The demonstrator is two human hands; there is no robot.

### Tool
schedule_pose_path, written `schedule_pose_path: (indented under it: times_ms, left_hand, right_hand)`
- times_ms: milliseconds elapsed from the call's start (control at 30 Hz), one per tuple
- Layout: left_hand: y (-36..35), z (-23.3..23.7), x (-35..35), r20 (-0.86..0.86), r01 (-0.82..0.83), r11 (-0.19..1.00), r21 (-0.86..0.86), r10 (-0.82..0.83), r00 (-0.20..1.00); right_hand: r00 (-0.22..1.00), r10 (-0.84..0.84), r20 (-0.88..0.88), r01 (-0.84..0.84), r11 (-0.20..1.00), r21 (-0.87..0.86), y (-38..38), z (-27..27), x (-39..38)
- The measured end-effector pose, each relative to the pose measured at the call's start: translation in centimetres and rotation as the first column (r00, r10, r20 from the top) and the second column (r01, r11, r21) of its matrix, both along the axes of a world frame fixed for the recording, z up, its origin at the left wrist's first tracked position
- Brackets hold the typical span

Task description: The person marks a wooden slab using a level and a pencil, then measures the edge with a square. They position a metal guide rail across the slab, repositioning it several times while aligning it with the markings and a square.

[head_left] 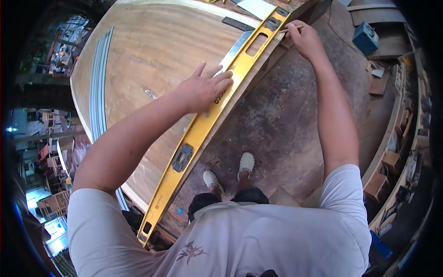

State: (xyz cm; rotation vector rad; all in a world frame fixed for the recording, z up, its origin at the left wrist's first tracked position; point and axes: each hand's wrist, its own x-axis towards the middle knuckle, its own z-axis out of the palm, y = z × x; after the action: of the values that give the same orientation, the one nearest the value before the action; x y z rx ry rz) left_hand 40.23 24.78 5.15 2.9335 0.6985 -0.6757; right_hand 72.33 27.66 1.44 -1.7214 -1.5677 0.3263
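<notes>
A long yellow spirit level (242,69) lies along the edge of a wooden board (152,60). My left hand (200,90) rests on the level near its middle, fingers spread and lying flat across it. Close to the level's far end, my right hand (304,39) pinches a pencil (291,29), its tip at the board's edge. Beside the level on the board is a square with a dark handle (236,23) and a steel blade (236,47), partly covered by my left fingers and the level.
Several thin grey strips (100,83) lie on the board's left side. A blue box (365,38) stands at the far right. Shelves with wood pieces and tools (390,161) line the right. Below the board's edge, my feet stand on the stained floor (281,115).
</notes>
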Motion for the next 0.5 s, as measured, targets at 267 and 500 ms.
schedule_pose_path:
  times_ms: [267, 500]
  left_hand:
    - [-0.1, 0.1, 0.2, 0.016, -0.002, 1.000, 0.003, 0.002, 1.000]
    - [-0.1, -0.5, -0.5, 0.050, 0.011, 1.000, 0.004, -0.011, 0.999]
  right_hand:
    - [0.983, -0.184, -0.014, 0.184, 0.981, 0.065, -2.0, -2.1, -2.5]
    - [0.991, -0.129, 0.039, 0.128, 0.992, 0.020, -5.7, -2.6, -9.1]
